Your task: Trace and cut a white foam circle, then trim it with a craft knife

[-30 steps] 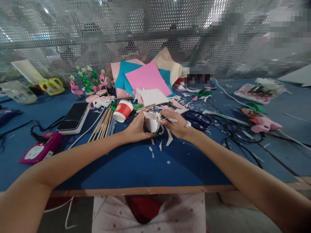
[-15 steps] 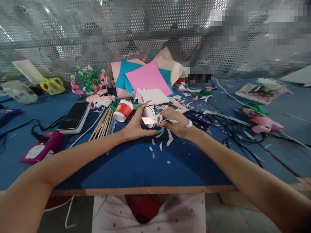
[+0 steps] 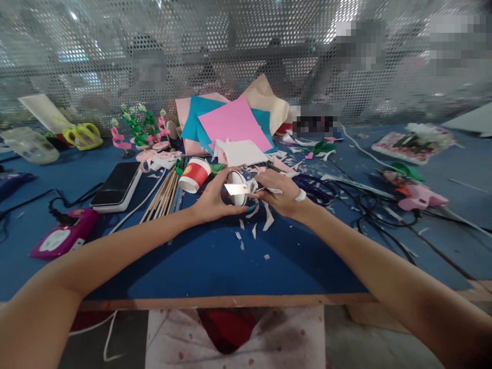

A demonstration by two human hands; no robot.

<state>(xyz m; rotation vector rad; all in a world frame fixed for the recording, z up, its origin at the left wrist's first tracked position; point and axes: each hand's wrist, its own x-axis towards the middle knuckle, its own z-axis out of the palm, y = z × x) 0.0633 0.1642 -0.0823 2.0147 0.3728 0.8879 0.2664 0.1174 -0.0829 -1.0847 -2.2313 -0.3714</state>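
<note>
My left hand [image 3: 213, 198] is wrapped around a paper cup [image 3: 237, 179], thumb and fingers on opposite sides, with the cup's open mouth facing me. A flat, shiny metal blade [image 3: 235, 189] crosses that mouth. Its other end runs into my right hand [image 3: 277, 191], whose fingers are pinched around it, with white material at the grip. Whether the blade touches the cup wall I cannot tell. Just left of my left hand, a red and white paper cup [image 3: 195, 175] lies tilted on the blue table, against a bundle of wooden sticks [image 3: 163, 193].
Coloured paper sheets [image 3: 234, 123] are piled behind my hands, with white scraps [image 3: 268, 218] scattered around. On the left lie a black and white device [image 3: 117, 185] and a purple power socket [image 3: 65, 234]. Dark-blue-handled scissors [image 3: 317, 190], cables [image 3: 374, 215] and a pink glue gun [image 3: 422, 198] are on the right.
The blade has shifted slightly within the cup's mouth and now catches more light. The fingers of my left hand have moved a little around the cup; my right hand is almost unmoved.
</note>
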